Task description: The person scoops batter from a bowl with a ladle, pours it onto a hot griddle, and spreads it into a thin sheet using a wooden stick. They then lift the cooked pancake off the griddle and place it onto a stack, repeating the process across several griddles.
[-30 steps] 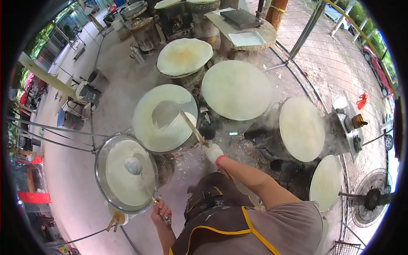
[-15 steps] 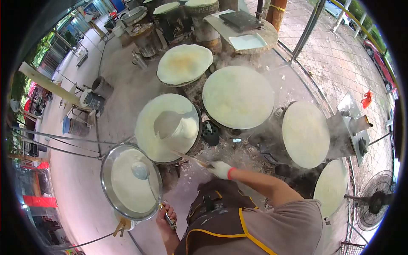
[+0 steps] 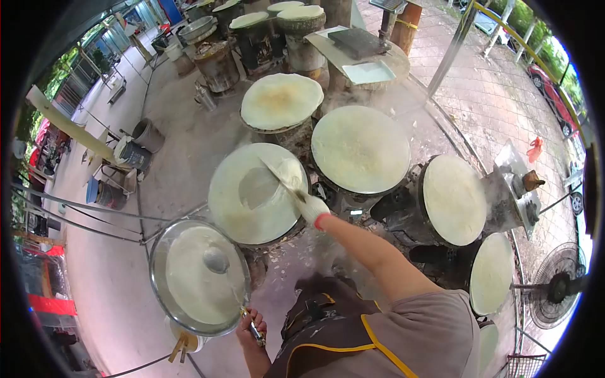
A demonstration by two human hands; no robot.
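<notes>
The right hand [image 3: 313,209], in a white glove with a red cuff, is closing its fingers around the handle of a long flat scraper [image 3: 282,179]. The blade is reaching up and left from the hand and lying on the batter that covers the nearest round griddle [image 3: 257,194]. A grey, bare patch is showing in the middle of that batter, just left of the blade.

The left hand [image 3: 251,326], bare, is gripping the end of a ladle handle [image 3: 242,307] low in the view. The ladle's bowl [image 3: 215,259] is sitting in pale batter inside a wide metal basin [image 3: 199,276], which is standing just below and left of the griddle.

More round griddles are ringing the person: one with a browned sheet [image 3: 282,101] behind the near one, a pale one [image 3: 360,148] to its right, another [image 3: 455,199] further right with steam rising beside it, and one [image 3: 491,273] low on the right, partly cut off by the person's shoulder. The right forearm is crossing over the ground between the near griddle and the body, hiding what lies under it. A brown apron [image 3: 328,334] with yellow trim is filling the bottom of the view.

Further off, a stone table [image 3: 362,50] with a tray, buckets [image 3: 135,151] on the left, and a fan [image 3: 558,288] at the right edge are standing on the concrete floor.
</notes>
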